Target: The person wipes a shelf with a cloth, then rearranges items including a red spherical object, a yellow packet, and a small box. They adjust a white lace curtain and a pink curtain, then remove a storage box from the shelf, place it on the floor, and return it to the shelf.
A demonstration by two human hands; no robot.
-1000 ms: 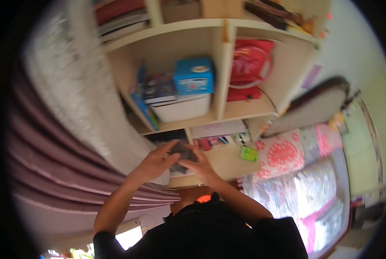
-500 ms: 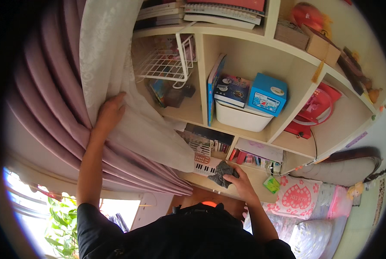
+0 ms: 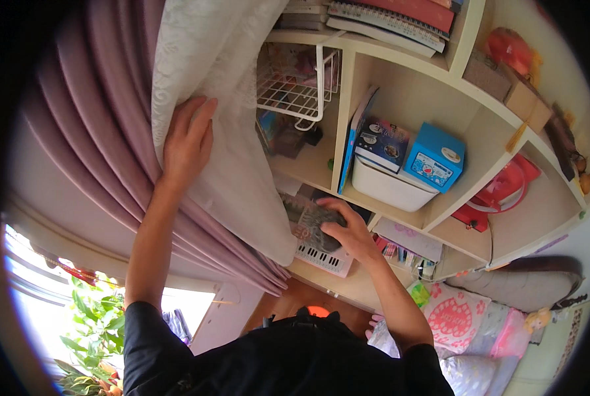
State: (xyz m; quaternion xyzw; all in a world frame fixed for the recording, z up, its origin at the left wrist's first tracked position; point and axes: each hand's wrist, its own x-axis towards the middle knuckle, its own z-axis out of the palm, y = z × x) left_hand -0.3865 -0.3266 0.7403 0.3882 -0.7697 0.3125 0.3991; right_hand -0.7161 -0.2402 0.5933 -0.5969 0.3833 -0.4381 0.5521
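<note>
My left hand (image 3: 188, 144) lies against the white lace curtain (image 3: 232, 178) with its fingers stretched out, pressing the sheer fabric. Next to it hangs a gathered mauve curtain (image 3: 113, 138). My right hand (image 3: 353, 232) is closed around a bunched dark grey cloth (image 3: 317, 226), slightly blurred. That cloth is above a pink-and-white toy keyboard (image 3: 328, 259) on the lower surface and covers part of what lies behind it. A white wire basket (image 3: 295, 96) hangs under a shelf just right of the lace curtain.
A cream shelf unit (image 3: 433, 224) holds a blue box (image 3: 435, 158) and a dark-covered book (image 3: 382, 142) on a white bin (image 3: 390, 186). Stacked books (image 3: 394, 23) sit above. A bed with a pink-patterned pillow (image 3: 452, 317) is at lower right; a leafy plant (image 3: 93, 323) stands lower left.
My left hand has moved up along the lace curtain, its fingers more stretched. My right hand has raised the grey cloth off toward the shelf. The view has shifted, moving the shelves rightward.
</note>
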